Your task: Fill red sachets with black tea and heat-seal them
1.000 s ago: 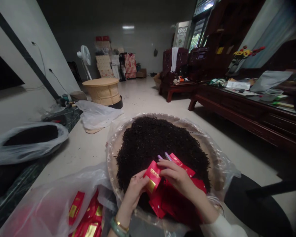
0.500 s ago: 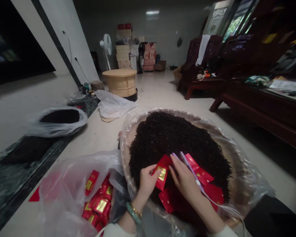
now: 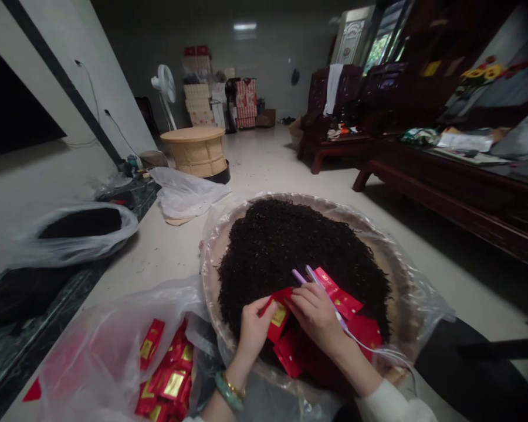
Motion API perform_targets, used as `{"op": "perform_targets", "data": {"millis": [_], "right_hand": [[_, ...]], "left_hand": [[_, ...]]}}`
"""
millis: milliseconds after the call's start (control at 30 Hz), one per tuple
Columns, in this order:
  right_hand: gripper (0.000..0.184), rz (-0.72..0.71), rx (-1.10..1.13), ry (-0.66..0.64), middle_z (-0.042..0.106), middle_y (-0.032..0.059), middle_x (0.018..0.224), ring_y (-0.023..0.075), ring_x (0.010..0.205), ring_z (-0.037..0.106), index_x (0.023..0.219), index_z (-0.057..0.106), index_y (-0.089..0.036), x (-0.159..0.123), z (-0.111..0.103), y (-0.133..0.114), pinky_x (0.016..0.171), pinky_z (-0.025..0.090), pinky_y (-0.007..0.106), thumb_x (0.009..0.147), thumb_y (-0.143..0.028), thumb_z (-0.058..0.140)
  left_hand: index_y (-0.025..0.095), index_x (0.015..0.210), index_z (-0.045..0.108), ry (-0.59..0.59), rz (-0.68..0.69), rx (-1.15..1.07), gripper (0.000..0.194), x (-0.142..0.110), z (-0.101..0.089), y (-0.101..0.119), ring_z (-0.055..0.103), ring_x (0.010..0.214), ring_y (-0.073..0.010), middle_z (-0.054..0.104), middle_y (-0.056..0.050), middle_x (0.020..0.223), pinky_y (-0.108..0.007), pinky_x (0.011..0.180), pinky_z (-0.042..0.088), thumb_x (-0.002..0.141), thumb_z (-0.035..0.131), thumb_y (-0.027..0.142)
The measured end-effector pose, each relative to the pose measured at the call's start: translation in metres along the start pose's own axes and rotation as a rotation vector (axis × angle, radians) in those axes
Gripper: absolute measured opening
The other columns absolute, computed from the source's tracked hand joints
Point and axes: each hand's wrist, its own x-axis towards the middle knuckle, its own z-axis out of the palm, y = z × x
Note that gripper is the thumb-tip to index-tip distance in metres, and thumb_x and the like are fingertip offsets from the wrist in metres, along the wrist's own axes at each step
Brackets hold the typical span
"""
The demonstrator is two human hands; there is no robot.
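Fingers of the left hand [image 3: 253, 328] and right hand [image 3: 315, 313] are pinched on a red-and-gold sachet [image 3: 278, 317] toward the round basket's [image 3: 211, 264] near edge.

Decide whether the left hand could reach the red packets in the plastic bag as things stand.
Probably yes: the plastic bag gapes left of the left hand, leaving packets exposed, though that hand holds a red pouch.

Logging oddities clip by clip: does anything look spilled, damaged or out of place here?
A pointed red piece at the left edge of the crumpled translucent plastic bag looks stray, apart from the shiny red-and-gold packets inside. Small dark specks dot the pale floor, perhaps spilled.
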Motion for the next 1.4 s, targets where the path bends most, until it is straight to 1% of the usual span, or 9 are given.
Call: {"op": "perform_targets", "data": {"millis": [167, 367, 467, 633, 833, 1033, 1167, 1233, 1400], "right_hand": [[0.019, 0.034, 0.137, -0.161, 0.065, 0.0034, 0.077, 0.0185, 0.076, 0.06, 0.088, 0.062, -0.021, 0.007, -0.015, -0.01, 0.083, 0.048, 0.043, 0.094, -0.019, 0.044], [0.015, 0.336, 0.507, -0.417, 0.067, 0.0048, 0.085, 0.0218, 0.088, 0.061, 0.087, 0.065, -0.02, 0.015, -0.024, -0.023, 0.077, 0.051, 0.034, 0.089, -0.028, 0.053], [0.024, 0.442, 0.733, -0.559, 0.067, 0.0002, 0.076, 0.0174, 0.074, 0.062, 0.084, 0.067, -0.018, 0.016, -0.018, -0.022, 0.069, 0.052, 0.028, 0.09, -0.034, 0.052], [0.038, 0.486, 0.66, -0.415, 0.07, 0.0031, 0.078, 0.0191, 0.075, 0.062, 0.086, 0.07, -0.017, 0.017, -0.012, -0.021, 0.076, 0.052, 0.032, 0.096, -0.038, 0.04], [0.042, 0.423, 0.883, -0.445, 0.07, 0.0063, 0.108, 0.024, 0.103, 0.061, 0.111, 0.067, -0.019, 0.025, -0.021, -0.029, 0.101, 0.042, 0.041, 0.093, -0.049, 0.044], [0.059, 0.563, 0.967, -0.558, 0.068, 0.0082, 0.115, 0.0256, 0.109, 0.06, 0.117, 0.064, -0.018, 0.018, -0.014, -0.02, 0.102, 0.041, 0.044, 0.086, -0.065, 0.045], [0.062, 0.52, 1.019, -0.518, 0.061, 0.0088, 0.128, 0.0236, 0.125, 0.05, 0.123, 0.061, -0.021, 0.021, -0.012, -0.021, 0.112, 0.029, 0.044, 0.086, -0.067, 0.041], [0.063, 0.547, 1.019, -0.514, 0.061, 0.0089, 0.127, 0.0234, 0.124, 0.051, 0.122, 0.061, -0.021, 0.023, -0.009, -0.024, 0.112, 0.029, 0.044, 0.086, -0.069, 0.039], [0.068, 0.576, 0.89, -0.573, 0.068, 0.0088, 0.111, 0.0241, 0.11, 0.059, 0.112, 0.066, -0.02, 0.018, 0.011, -0.03, 0.101, 0.042, 0.043, 0.089, -0.07, 0.028]], "left_hand": [[0.018, 0.085, 0.079, -0.046, 0.05, 0.06, 0.027, 0.003, -0.012, 0.006, 0.07, 0.086, -0.0276, 0.077, -0.009, 0.092, -0.037, 0.082, 0.055, 0.075, 0.067, 0.04], [0.022, 0.073, 0.079, 0.032, 0.173, 0.176, 0.017, 0.0, -0.02, 0.008, 0.069, 0.074, -0.0263, 0.077, -0.008, 0.078, -0.036, 0.076, 0.055, 0.07, 0.072, 0.037], [0.025, 0.074, 0.079, -0.019, 0.25, 0.218, 0.011, -0.001, -0.022, 0.01, 0.068, 0.077, -0.0262, 0.076, -0.008, 0.079, -0.036, 0.082, 0.053, 0.071, 0.072, 0.034], [0.026, 0.085, 0.078, 0.038, 0.255, 0.253, 0.019, 0.005, -0.027, 0.009, 0.067, 0.09, -0.0272, 0.076, -0.008, 0.092, -0.037, 0.088, 0.052, 0.071, 0.071, 0.037], [0.021, 0.083, 0.077, 0.024, 0.219, 0.187, 0.03, 0.011, -0.035, 0.007, 0.067, 0.077, -0.0245, 0.074, -0.009, 0.089, -0.028, 0.056, 0.056, 0.075, 0.066, 0.048], [0.022, 0.098, 0.074, 0.019, 0.27, 0.312, 0.028, 0.011, -0.045, -0.004, 0.068, 0.092, -0.0261, 0.074, -0.009, 0.099, -0.035, 0.087, 0.052, 0.08, 0.063, 0.041], [0.021, 0.13, 0.053, 0.207, 0.655, 0.703, 0.052, 0.005, -0.045, -0.012, 0.047, 0.127, -0.0327, 0.058, -0.014, 0.133, -0.05, 0.103, 0.04, 0.081, 0.064, 0.034], [0.023, 0.132, 0.051, 0.162, 0.846, 0.961, 0.056, 0.001, -0.043, -0.014, 0.039, 0.131, -0.0356, 0.049, -0.014, 0.142, -0.055, 0.104, 0.036, 0.079, 0.067, 0.027], [0.026, 0.136, 0.048, -0.049, 0.871, 1.101, 0.063, -0.001, -0.041, -0.022, 0.051, 0.115, -0.0309, 0.054, -0.012, 0.137, -0.051, 0.095, 0.045, 0.077, 0.056, 0.004]]}}
